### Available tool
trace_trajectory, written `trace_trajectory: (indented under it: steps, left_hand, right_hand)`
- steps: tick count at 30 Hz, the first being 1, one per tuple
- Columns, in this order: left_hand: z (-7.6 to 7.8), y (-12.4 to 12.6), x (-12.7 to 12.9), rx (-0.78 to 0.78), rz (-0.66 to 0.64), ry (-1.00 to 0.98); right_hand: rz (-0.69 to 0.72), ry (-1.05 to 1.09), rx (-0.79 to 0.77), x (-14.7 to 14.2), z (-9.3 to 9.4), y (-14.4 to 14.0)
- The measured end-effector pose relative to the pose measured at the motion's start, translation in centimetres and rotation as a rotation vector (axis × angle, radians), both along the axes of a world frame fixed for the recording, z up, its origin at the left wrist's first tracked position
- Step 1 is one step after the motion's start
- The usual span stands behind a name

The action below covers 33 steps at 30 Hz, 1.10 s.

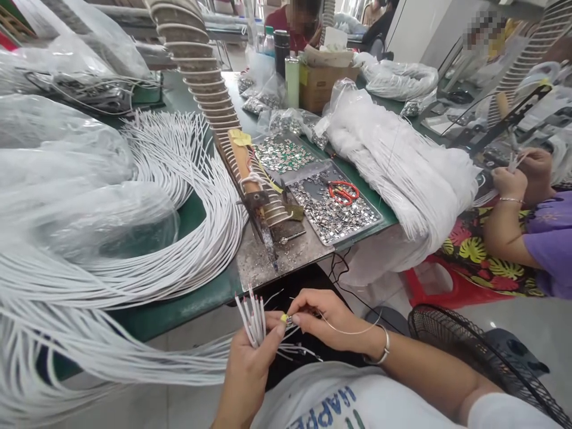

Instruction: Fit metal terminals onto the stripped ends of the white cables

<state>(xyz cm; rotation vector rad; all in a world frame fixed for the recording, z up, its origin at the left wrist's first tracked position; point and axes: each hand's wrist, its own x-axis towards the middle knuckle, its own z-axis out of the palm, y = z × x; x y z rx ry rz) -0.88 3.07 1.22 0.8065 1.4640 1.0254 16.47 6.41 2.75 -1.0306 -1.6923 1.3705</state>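
Observation:
My left hand (251, 362) grips a small bundle of white cables (252, 319), their stripped ends fanned upward. The cables trail left into a big heap of white cables (147, 238) on the green table (179, 307). My right hand (328, 319) pinches a tiny metal connector (289, 320) and a thin wire against the left thumb tip. Both hands are below the table's front edge, over my lap.
A soldering jig with a ribbed hose (210, 89) stands on a metal plate. Trays of small metal parts (333, 211) hold red scissors (344, 192). A bagged white cable bundle (402, 167) lies to the right. A co-worker's hands (522, 176) work at right. A black fan (451, 333) stands beside my arm.

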Motion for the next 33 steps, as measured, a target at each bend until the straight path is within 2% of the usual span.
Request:
trace_trajectory:
  steps: [5, 9, 15, 19, 21, 23, 28, 33]
  left_hand:
    - [-0.1, -0.3, -0.4, 0.004, -0.037, -0.020]
    - [-0.2, -0.4, -0.5, 0.013, -0.025, -0.009]
    - [0.2, -0.2, -0.4, 0.051, -0.022, 0.131]
    - [0.9, 0.4, -0.4, 0.099, 0.023, 0.218]
    - [1.1, 0.8, -0.5, 0.137, 0.028, 0.232]
    - [1.2, 1.2, -0.5, 0.183, 0.027, 0.241]
    - [1.0, 2.4, -0.3, 0.263, 0.011, 0.243]
    - [1.4, 3.5, 0.3, 0.344, 0.022, 0.208]
  right_hand:
    - [-0.002, -0.017, 0.000, 0.0, -0.1, -0.3]
    - [-0.021, -0.016, 0.057, -0.1, -0.4, -0.5]
    - [0.006, -0.112, 0.270, 0.4, -0.5, -0.6]
    - [0.043, -0.076, 0.241, 0.9, -0.5, -0.6]
    - [0.021, -0.052, 0.209, 1.0, -0.4, -0.4]
    - [-0.029, -0.061, 0.241, 1.0, 0.0, -0.1]
    - [-0.219, -0.048, 0.549, 0.1, 0.7, 1.0]
    - [-0.262, -0.019, 0.630, -1.0, 0.7, 2.0]
